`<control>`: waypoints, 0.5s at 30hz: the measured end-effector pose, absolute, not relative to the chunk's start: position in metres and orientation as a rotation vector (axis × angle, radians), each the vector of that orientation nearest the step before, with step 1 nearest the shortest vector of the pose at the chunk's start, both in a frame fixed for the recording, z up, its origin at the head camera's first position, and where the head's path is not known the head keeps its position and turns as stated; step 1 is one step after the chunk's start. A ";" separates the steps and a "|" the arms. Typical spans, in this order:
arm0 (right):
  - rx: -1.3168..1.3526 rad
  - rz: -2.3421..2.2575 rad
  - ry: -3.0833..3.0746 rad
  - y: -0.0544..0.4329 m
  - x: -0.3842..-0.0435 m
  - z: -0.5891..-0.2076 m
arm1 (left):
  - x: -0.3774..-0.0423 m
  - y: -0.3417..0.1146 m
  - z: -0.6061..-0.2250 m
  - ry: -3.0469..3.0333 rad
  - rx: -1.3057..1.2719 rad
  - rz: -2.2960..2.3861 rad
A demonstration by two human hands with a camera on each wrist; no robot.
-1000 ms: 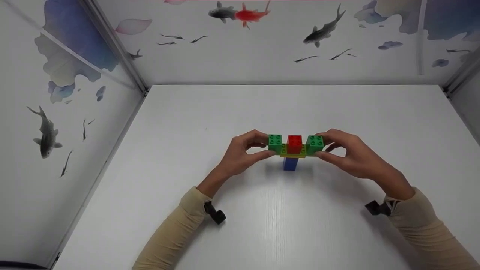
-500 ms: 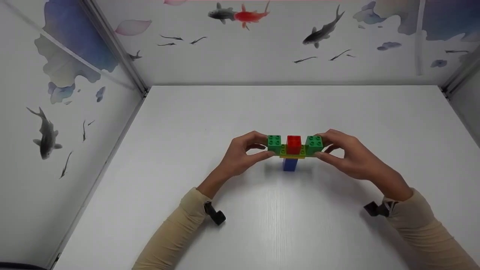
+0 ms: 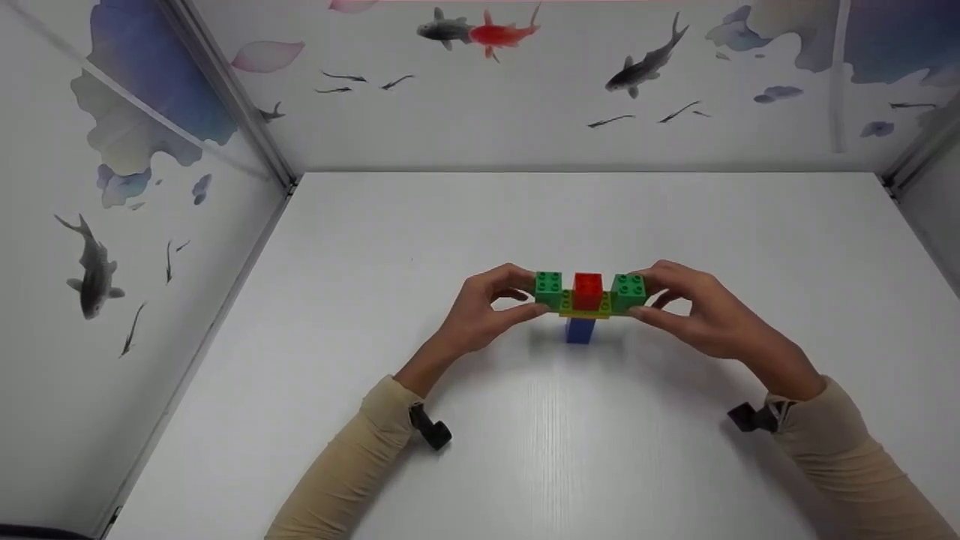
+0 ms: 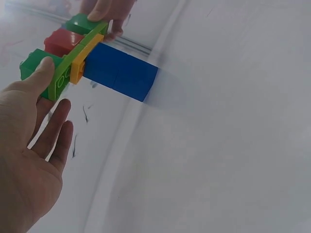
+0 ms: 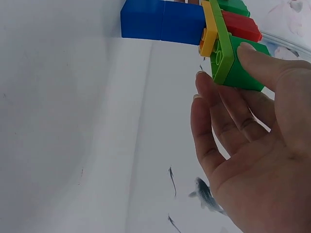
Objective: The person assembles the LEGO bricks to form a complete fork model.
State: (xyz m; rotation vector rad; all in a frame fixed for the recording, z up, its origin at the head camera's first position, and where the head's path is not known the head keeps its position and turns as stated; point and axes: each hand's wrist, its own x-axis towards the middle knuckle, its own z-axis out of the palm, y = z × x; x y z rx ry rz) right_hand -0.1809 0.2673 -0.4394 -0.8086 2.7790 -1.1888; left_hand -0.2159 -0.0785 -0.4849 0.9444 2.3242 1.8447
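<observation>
A toy-brick structure stands upright on the white table (image 3: 480, 225). Two stacked blue bricks (image 5: 163, 20) form its column, topped by an orange-yellow piece (image 4: 77, 68) and a long light-green plate (image 5: 222, 58). On that plate sit a left green brick (image 3: 548, 291), a red brick (image 3: 588, 292) in the middle and a right green brick (image 3: 628, 292). My left hand (image 3: 487, 307) pinches the left green brick between thumb and fingers. At the opposite end, my right hand (image 3: 697, 311) pinches the right green brick. Each hand hides the outer side of its brick.
White panels printed with fish (image 3: 646, 66) rise at the back and left of the table. Black wrist cameras (image 3: 431, 427) are strapped at both tan sleeves (image 3: 341, 465). A dark curved object (image 3: 45, 531) shows at the lower left corner.
Both hands keep their grip and the brick structure stays in place. Only a very slight shift of the whole head view shows.
</observation>
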 end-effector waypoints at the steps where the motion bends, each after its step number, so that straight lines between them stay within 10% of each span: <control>1: -0.809 -1.189 2.781 0.267 -0.181 -0.440 | -0.216 -0.079 -0.485 2.317 0.942 1.851; 15: -0.859 -1.235 2.775 0.267 -0.183 -0.445 | -0.216 -0.079 -0.486 2.293 0.938 1.875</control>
